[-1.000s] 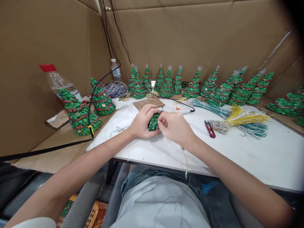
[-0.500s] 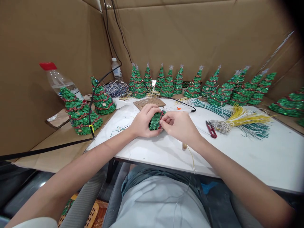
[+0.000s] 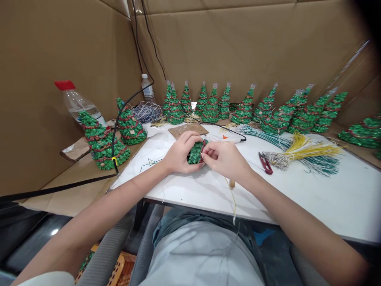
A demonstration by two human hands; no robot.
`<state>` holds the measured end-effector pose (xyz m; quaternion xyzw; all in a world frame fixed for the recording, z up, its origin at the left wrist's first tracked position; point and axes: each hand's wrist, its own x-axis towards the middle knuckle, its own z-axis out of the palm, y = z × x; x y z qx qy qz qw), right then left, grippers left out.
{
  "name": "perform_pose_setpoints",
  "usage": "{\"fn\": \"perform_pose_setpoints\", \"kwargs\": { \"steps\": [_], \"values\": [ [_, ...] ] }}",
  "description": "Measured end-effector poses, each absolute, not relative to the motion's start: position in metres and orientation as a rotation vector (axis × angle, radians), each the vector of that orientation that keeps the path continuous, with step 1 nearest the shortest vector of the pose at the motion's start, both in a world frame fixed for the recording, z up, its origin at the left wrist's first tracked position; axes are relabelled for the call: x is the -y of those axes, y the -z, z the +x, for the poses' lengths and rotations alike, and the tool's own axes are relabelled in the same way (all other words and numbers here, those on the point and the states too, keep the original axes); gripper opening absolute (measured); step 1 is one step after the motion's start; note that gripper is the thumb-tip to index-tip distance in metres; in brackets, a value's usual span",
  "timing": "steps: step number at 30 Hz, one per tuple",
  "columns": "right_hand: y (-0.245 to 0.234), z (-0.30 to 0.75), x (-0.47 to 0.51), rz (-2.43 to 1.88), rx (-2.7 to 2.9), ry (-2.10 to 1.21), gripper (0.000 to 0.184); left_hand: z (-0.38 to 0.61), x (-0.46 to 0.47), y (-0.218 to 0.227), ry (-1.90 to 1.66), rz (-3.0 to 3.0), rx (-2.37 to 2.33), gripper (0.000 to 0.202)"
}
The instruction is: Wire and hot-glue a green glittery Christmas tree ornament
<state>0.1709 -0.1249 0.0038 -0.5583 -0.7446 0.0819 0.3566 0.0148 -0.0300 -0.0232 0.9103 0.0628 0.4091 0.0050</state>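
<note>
My left hand [image 3: 180, 155] is wrapped round a small green beaded tree [image 3: 196, 152] with red trim, holding it on its side just above the white table [image 3: 327, 198]. My right hand [image 3: 225, 159] pinches at the tree's right side. A thin yellow string [image 3: 232, 196] hangs from under that hand past the table's front edge. Both hands are closed, touching the tree from either side.
A row of finished green trees [image 3: 244, 107] lines the back, with two larger ones [image 3: 102, 141] at left. Red snips [image 3: 265, 163], a bundle of yellow and green cords [image 3: 300, 151], a black cable [image 3: 114, 131], two plastic bottles [image 3: 74, 104] and cardboard walls surround the table.
The hands stay on the tree with small finger shifts. The hanging yellow string has swung slightly. The view has drifted a little.
</note>
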Motion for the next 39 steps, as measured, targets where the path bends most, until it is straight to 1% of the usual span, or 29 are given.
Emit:
{"fn": "perform_pose_setpoints", "kwargs": {
  "steps": [7, 11, 13, 14, 15, 17, 18, 19, 21, 24, 27, 32, 39],
  "values": [
    [-0.001, 0.174, 0.124, -1.361, 2.102, 0.047, 0.014, 0.013, 0.033, 0.020, -1.218, 2.845, -0.243, 0.053],
    [0.000, 0.174, 0.123, -1.343, 2.073, 0.021, 0.010, 0.008, 0.038, 0.012, -1.134, 2.831, -0.225, 0.063],
    [0.000, 0.175, 0.123, -1.326, 2.060, 0.008, 0.009, 0.002, 0.043, 0.006, -1.170, 2.802, -0.214, 0.065],
    [0.000, 0.175, 0.123, -1.314, 2.059, 0.011, 0.009, -0.001, 0.046, 0.004, -1.239, 2.762, -0.237, 0.060],
    [0.000, 0.175, 0.123, -1.301, 2.061, 0.015, 0.010, -0.005, 0.048, 0.002, -1.324, 2.703, -0.289, 0.049],
    [0.000, 0.175, 0.122, -1.283, 2.065, 0.012, 0.011, -0.013, 0.052, -0.001, -1.463, 2.548, -0.463, 0.019],
    [0.000, 0.175, 0.122, -1.277, 2.063, 0.004, 0.011, -0.015, 0.053, -0.001, -1.432, 2.472, -0.559, 0.015],
    [0.000, 0.175, 0.122, -1.272, 2.060, -0.006, 0.011, -0.017, 0.053, -0.002, -1.346, 2.393, -0.643, 0.018],
    [0.000, 0.175, 0.121, -1.260, 2.053, -0.020, 0.011, -0.018, 0.052, -0.002, -1.061, 2.222, -0.730, 0.018],
    [0.000, 0.175, 0.121, -1.249, 2.044, -0.033, 0.011, -0.015, 0.047, -0.003, -0.669, 2.012, -0.692, 0.019],
    [0.000, 0.175, 0.122, -1.253, 2.044, -0.051, 0.011, -0.012, 0.041, -0.005, -0.463, 1.926, -0.645, 0.024],
    [0.000, 0.177, 0.122, -1.256, 2.040, -0.058, 0.011, -0.013, 0.031, -0.002, -0.299, 1.793, -0.567, 0.028],
    [0.001, 0.176, 0.122, -1.247, 2.033, -0.045, 0.010, -0.009, 0.018, 0.006, -0.282, 1.770, -0.540, 0.032]
  ]
}}
